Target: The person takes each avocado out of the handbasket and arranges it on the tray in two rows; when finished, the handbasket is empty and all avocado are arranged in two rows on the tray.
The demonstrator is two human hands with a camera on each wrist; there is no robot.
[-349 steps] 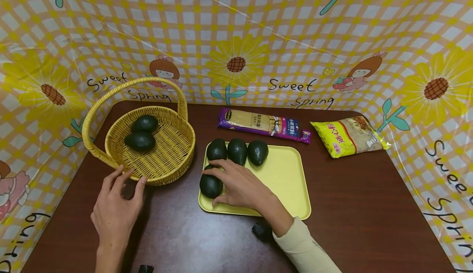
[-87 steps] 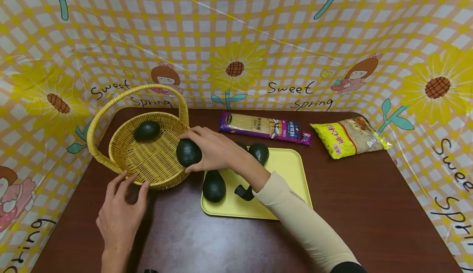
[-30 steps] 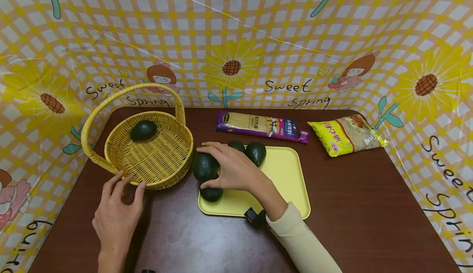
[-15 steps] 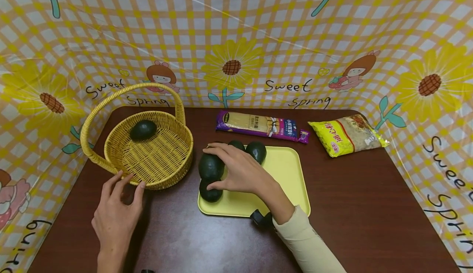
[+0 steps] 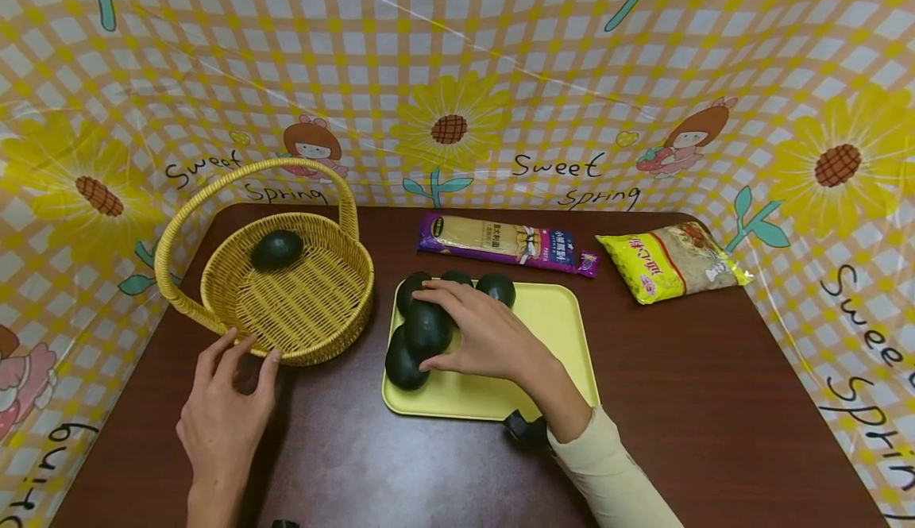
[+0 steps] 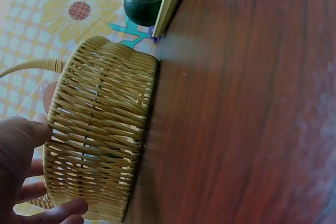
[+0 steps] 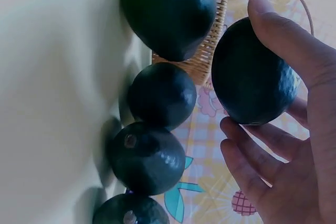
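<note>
My right hand [image 5: 445, 331] grips a dark green avocado [image 5: 426, 326] just over the left part of the yellow tray [image 5: 550, 353]. In the right wrist view the held avocado [image 7: 253, 73] sits between thumb and fingers [image 7: 247, 169], clear of the tray [image 7: 52, 77]. Several more avocados lie on the tray: one at the front left [image 5: 402, 367] and three in a back row [image 5: 496, 287]. A woven yellow basket [image 5: 300, 314] with a handle holds one avocado [image 5: 276, 249]. My left hand [image 5: 229, 401] rests its fingertips against the basket's [image 6: 100, 135] near wall.
A purple pasta packet [image 5: 507, 244] and a yellow snack bag [image 5: 672, 262] lie behind the tray. A flowered checked cloth wall [image 5: 457, 75] surrounds the brown table [image 5: 715, 401] on three sides.
My right hand lifted an avocado out of the basket and moved it right, from beside the basket to over the tray. The basket went from two avocados to one. The left hand stayed.
</note>
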